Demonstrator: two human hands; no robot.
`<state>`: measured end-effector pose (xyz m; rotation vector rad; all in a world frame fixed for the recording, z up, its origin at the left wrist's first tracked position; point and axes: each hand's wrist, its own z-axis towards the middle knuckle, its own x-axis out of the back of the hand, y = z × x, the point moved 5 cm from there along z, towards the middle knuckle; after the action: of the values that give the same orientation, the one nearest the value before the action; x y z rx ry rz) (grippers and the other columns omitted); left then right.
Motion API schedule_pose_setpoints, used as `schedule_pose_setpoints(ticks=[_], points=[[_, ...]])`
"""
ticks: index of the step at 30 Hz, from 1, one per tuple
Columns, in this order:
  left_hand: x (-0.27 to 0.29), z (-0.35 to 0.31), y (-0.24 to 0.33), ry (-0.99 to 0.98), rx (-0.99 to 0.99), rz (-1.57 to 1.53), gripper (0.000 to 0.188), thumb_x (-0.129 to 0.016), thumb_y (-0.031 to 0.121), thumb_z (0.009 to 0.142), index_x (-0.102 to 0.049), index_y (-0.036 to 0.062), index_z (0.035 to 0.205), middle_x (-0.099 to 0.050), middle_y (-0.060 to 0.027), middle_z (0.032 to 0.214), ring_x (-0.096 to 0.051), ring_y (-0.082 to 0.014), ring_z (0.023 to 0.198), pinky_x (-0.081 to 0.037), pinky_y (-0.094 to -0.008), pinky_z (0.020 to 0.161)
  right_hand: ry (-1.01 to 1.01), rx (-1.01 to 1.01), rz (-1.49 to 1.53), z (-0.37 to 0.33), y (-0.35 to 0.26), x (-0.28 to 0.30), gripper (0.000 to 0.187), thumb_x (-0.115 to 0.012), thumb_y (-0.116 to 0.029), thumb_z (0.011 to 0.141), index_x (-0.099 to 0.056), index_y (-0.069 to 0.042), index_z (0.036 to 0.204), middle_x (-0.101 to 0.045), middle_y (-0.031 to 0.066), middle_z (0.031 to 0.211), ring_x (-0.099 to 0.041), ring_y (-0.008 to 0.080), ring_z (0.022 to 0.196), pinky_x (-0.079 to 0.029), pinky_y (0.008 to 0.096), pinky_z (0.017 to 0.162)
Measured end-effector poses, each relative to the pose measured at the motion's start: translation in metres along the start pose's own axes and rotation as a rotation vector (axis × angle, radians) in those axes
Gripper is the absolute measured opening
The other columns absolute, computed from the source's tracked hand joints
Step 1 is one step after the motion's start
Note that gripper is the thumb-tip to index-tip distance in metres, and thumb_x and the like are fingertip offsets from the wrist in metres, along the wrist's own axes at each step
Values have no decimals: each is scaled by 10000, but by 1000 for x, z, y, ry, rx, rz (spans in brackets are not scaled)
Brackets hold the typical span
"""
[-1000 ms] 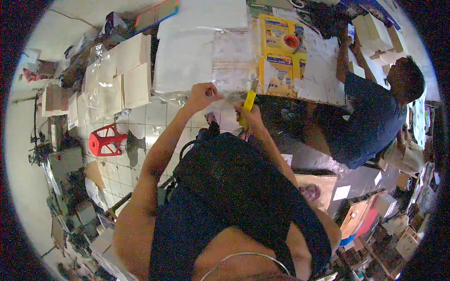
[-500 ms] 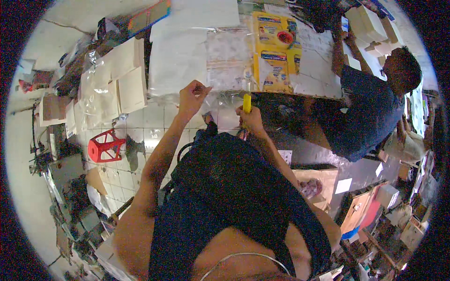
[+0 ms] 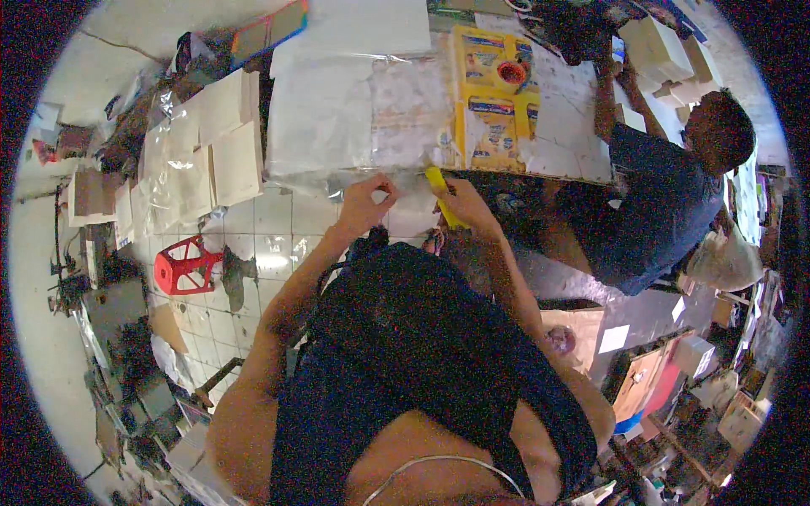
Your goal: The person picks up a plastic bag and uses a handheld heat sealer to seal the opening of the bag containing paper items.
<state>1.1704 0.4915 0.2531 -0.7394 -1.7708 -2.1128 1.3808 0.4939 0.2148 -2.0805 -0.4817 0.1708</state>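
Observation:
In front of me is a table with a large white sheet (image 3: 321, 118) and clear plastic film (image 3: 409, 160) over its near edge. My left hand (image 3: 367, 204) is just below that edge, thumb and fingers curled into a pinch beside the film. What they hold, if anything, is too small to make out. In my right hand (image 3: 468, 205) is a slim yellow tool (image 3: 436, 179), shaped like a cutter knife, tilted with its upper end at the table edge. A yellow printed sheet (image 3: 494, 126) lies past my right hand, bearing a small red round container (image 3: 511, 73).
A co-worker (image 3: 658, 194) in dark clothes sits at the right, arms reaching toward white boxes (image 3: 654, 51). Pale boards (image 3: 202, 152) under clear plastic stand left of the table. A red stool (image 3: 187, 266) lies on the tiled floor (image 3: 270, 244). Boxes and clutter fill the lower right.
My left hand has come down and to the right, closer to my right hand. The yellow tool has gone from upright to tilted, its top leaning left.

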Motion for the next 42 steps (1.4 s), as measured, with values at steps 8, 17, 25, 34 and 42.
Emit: schedule_pose_setpoints(ticks=[8,17,25,34,42], points=[[-21,-7,5,-167,-2,65,181,-683,212,775,-597,61,825,-631,-91,807,-621,-272,742,-484,-346,687,208,88,-90,18,-5,27,352,-568,-321,875,-596,27,922,-621,104,718,-587,194,617,-463,333,577],[-38,-5,15,-276,27,106,191,-672,236,777,-595,67,824,-625,-88,809,-619,-277,816,-480,-364,724,332,326,-332,89,35,57,365,-582,-318,858,-600,37,942,-618,99,709,-595,205,640,-466,337,599],[-39,-10,-1,-163,8,36,191,-665,232,786,-610,60,848,-653,-104,831,-636,-262,788,-492,-351,726,265,219,-136,106,42,64,312,-586,-264,879,-586,12,1023,-602,50,710,-596,124,634,-461,263,534],[-15,-5,-27,196,282,18,234,-655,202,829,-614,58,1009,-672,-125,793,-654,-203,690,-507,-312,635,378,178,-173,64,25,50,392,-608,-340,843,-597,-8,1052,-649,115,821,-609,205,720,-491,333,668],[-10,-3,-39,241,279,-179,189,-623,128,851,-601,15,1001,-685,-100,822,-666,-154,774,-524,-279,709,519,253,546,90,32,30,378,-779,-180,716,-593,-28,1007,-632,50,814,-548,93,597,-425,238,503]])
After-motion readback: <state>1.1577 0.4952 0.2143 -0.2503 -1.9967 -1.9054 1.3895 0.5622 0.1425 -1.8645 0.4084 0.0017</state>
